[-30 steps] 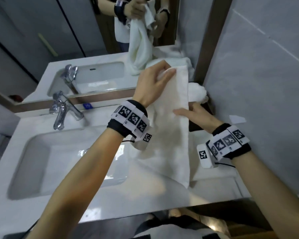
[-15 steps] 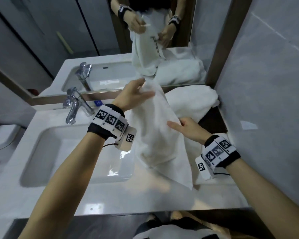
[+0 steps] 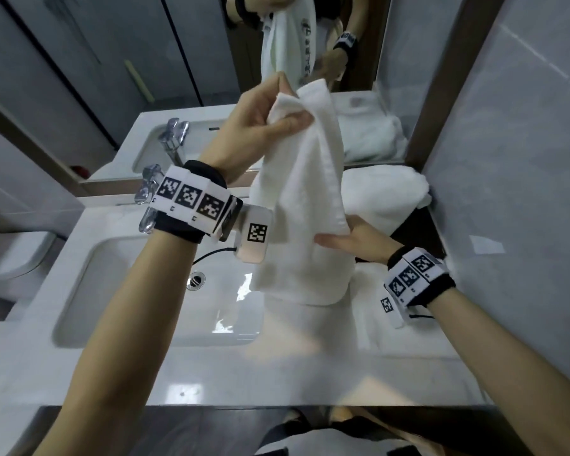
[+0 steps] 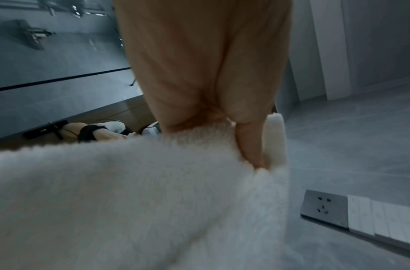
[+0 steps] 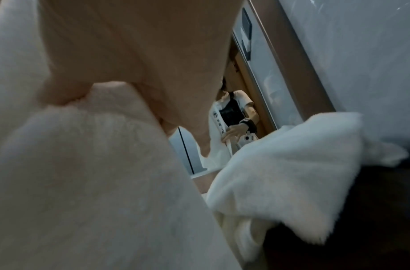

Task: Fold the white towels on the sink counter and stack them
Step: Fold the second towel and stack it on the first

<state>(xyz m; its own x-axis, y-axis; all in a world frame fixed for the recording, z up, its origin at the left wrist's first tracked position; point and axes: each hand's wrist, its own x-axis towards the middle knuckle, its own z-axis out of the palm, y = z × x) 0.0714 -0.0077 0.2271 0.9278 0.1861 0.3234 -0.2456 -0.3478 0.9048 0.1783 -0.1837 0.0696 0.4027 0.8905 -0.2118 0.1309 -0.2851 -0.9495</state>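
Observation:
A folded white towel (image 3: 303, 205) hangs upright over the counter's right part. My left hand (image 3: 287, 116) pinches its top end between thumb and fingers; the left wrist view shows the same hand (image 4: 250, 146) sunk into the towel (image 4: 129, 201). Halfway down the right edge, my right hand (image 3: 329, 240) holds the cloth, fingers pointing left under the fold. In the right wrist view the right hand's thumb (image 5: 60, 95) presses into the towel (image 5: 95, 182). A crumpled white towel pile (image 3: 385, 192) lies at the back right corner, also the pile (image 5: 291, 164).
The sink basin (image 3: 145, 307) and chrome faucet (image 3: 145, 192) are to the left. A mirror (image 3: 112, 77) backs the counter (image 3: 277, 373); a grey wall (image 3: 507, 159) closes the right side. A dark object (image 3: 415, 225) sits under the pile. Another white cloth (image 3: 369, 307) lies flat under my right wrist.
My left hand has raised the towel's top end higher, so its lower end has come off the counter and hangs folded. My right hand has stayed at the towel's right edge.

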